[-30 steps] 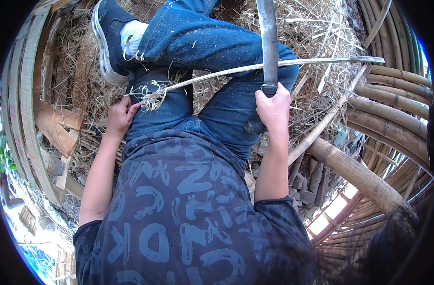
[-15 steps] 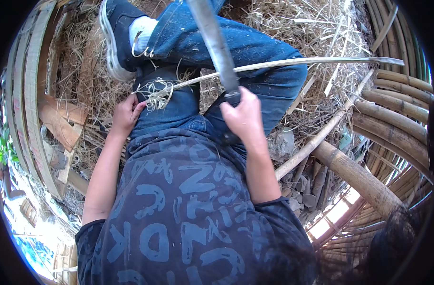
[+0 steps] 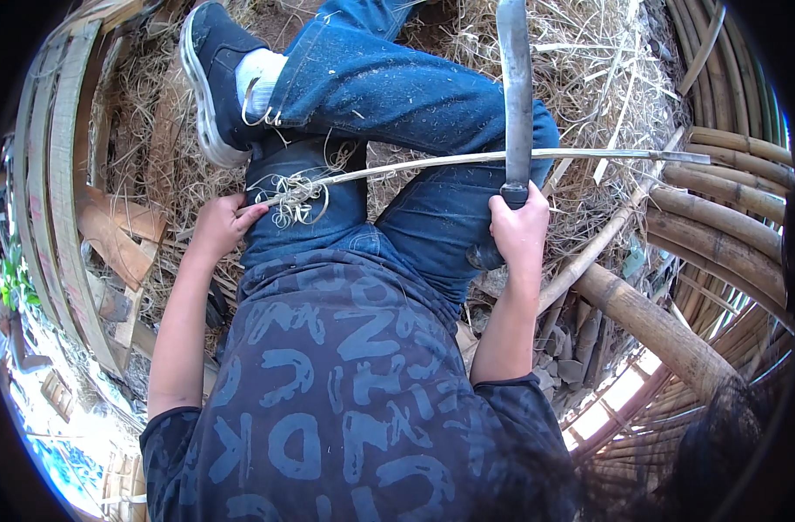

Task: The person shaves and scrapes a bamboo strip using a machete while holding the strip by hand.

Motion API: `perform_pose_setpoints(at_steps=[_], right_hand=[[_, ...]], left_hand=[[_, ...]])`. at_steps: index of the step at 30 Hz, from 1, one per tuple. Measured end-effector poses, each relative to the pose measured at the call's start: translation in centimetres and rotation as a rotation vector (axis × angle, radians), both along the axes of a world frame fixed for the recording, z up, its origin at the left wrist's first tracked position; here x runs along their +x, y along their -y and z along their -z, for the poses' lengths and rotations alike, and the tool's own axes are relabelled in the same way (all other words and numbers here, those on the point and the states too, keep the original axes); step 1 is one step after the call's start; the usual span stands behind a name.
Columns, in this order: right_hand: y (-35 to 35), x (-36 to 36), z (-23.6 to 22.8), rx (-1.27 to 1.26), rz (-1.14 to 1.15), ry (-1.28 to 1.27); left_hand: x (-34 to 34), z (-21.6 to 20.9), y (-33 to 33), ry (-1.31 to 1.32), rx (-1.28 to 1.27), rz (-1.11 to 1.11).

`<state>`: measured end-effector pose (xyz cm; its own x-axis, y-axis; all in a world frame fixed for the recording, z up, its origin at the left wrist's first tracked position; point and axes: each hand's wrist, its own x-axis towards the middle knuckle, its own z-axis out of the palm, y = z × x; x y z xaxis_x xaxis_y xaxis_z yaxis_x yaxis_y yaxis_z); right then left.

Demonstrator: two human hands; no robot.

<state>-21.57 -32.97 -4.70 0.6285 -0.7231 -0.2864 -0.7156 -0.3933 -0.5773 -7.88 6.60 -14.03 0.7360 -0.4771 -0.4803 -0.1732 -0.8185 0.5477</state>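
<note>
Between the thumb and fingers of my left hand (image 3: 224, 224) is the left end of a long, pale bamboo strip (image 3: 415, 163). The strip lies across my thighs and reaches out past my knee to the right. Thin curled shavings (image 3: 295, 198) cling to it just beside my left fingers. My right hand (image 3: 520, 224) is wrapped round the dark handle of a machete (image 3: 517, 104). Its long grey blade points away from me and crosses the strip near the strip's right part; whether the edge touches it I cannot tell.
Dry shavings and straw (image 3: 571, 70) cover the ground around my legs. To the left stands a wooden slatted frame (image 3: 58, 165), with wood offcuts (image 3: 115, 239) beside it. Bamboo poles (image 3: 658, 326) and a curved bamboo wall (image 3: 728, 217) are close on the right, with stones (image 3: 550, 365) below.
My right hand has moved right with the machete, toward the strip's far end, and the blade now points straighter ahead. The strip's right end has dropped nearer to me.
</note>
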Motion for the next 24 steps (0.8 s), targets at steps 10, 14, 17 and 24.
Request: perform_pose_setpoints(at_steps=[10, 14, 17, 24], right_hand=[[-0.1, -0.4, -0.4, 0.192, 0.065, 0.071], [-1.5, -0.2, -0.8, 0.369, 0.114, 0.132], [-2.2, -0.1, -0.8, 0.449, 0.139, 0.149], [-2.3, -0.2, -0.6, 0.571, 0.139, 0.222]], left_hand=[[0.8, -7.8, 0.1, -0.024, 0.018, 0.045], [1.1, -13.1, 1.0, 0.049, 0.094, 0.016], [1.7, -15.5, 1.2, 0.166, 0.153, 0.068], [2.0, -17.2, 1.7, 0.28, 0.222, 0.074]])
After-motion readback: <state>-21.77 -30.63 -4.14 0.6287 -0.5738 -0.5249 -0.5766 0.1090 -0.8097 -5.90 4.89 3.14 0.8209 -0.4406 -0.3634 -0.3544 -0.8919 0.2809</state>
